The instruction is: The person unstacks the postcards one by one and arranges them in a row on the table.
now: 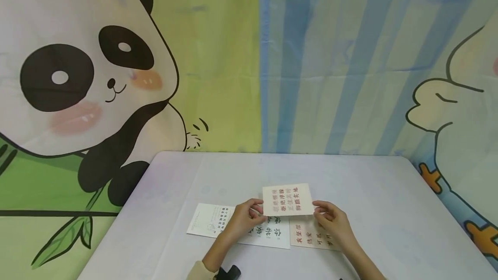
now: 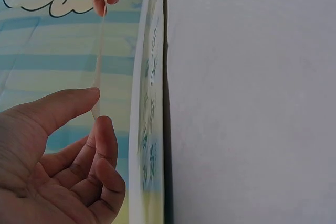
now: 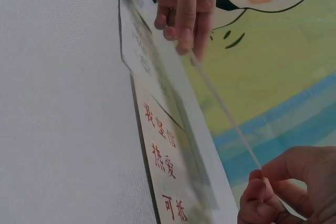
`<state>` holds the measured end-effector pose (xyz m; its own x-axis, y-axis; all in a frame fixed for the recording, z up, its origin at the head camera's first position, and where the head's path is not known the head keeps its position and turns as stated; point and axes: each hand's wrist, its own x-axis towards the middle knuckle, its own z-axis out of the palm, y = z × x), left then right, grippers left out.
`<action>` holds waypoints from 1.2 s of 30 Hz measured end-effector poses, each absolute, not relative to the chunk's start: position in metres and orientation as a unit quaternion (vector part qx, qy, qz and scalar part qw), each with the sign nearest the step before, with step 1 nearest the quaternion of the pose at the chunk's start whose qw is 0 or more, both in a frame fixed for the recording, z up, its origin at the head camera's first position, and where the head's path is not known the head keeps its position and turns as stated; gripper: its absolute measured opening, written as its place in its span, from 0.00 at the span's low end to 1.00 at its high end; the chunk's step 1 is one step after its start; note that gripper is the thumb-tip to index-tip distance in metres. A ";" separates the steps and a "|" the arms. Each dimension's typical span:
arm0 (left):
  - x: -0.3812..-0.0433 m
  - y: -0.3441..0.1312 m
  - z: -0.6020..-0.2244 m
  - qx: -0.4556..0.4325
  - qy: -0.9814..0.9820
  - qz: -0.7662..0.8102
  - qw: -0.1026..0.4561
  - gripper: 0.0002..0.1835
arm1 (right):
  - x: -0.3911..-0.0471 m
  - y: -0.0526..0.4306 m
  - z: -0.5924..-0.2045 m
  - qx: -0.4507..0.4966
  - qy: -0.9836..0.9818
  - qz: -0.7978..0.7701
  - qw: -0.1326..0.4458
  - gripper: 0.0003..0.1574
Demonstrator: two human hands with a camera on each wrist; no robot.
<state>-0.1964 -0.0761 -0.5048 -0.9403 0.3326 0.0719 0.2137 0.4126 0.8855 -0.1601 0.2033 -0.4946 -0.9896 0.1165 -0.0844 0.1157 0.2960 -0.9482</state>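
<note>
A cream card (image 1: 288, 206) with columns of red and faded brush-style characters is held up over the table between both hands. My left hand (image 1: 244, 217) pinches its left edge between thumb and fingertips. At the opposite edge, the right hand (image 1: 333, 221) pinches it the same way. Both wrist views show the card edge-on, as a thin strip (image 3: 224, 106) stretched between the hands. Under the hands lies white paper (image 1: 202, 224) printed with black characters, partly hidden by the left hand and forearm. Beside it a second cream card (image 1: 305, 242) with red characters lies partly beneath the right hand.
The table (image 1: 373, 185) has a pale cover and rounded back corners. Behind it hangs a curtain (image 1: 218, 77) with a cartoon panda and blue stripes. A black object (image 1: 229, 272) shows by the left sleeve (image 1: 202, 271) at the bottom edge.
</note>
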 end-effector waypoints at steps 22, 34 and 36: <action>-0.186 -0.046 -0.505 0.213 0.816 0.532 0.073 0.22 | -0.143 0.243 -0.499 -0.092 -0.812 0.576 0.016 0.23; -0.179 -0.032 -0.507 0.239 0.807 0.533 0.088 0.19 | -0.133 0.260 -0.502 -0.130 -0.812 0.569 0.012 0.25; -0.178 -0.029 -0.508 0.244 0.806 0.532 0.091 0.19 | -0.132 0.263 -0.502 -0.136 -0.807 0.575 0.013 0.27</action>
